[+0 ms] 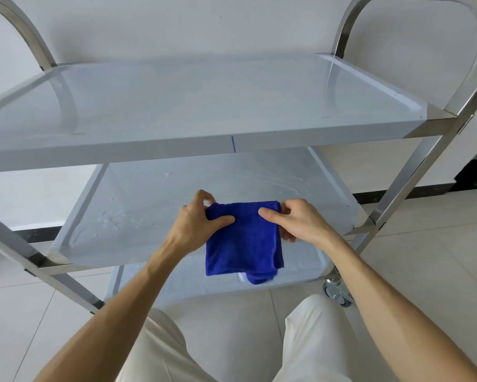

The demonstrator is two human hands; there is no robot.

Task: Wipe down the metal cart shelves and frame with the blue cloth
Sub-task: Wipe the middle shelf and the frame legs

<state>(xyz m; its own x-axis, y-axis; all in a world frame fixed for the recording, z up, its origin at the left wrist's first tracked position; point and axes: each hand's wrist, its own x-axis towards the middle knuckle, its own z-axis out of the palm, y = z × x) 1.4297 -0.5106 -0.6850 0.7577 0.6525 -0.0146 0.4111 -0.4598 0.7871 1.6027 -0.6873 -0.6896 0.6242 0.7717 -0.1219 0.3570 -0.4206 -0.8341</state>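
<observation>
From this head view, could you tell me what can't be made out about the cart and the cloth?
- Bottom shelf: mostly hidden by the middle shelf and blue cloth.
- Cart's left side: cut off by the frame edge.
- Right hand fingers: behind the cloth.
- Caster: only one visible.

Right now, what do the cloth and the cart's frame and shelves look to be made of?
Blue cloth: soft looped pile, likely microfibre, matte and folded.
Frame: polished metal, probably stainless steel, going by its mirror-like shine.
Middle shelf: glossy pale sheet, possibly metal under a film; wet streaks show.
</observation>
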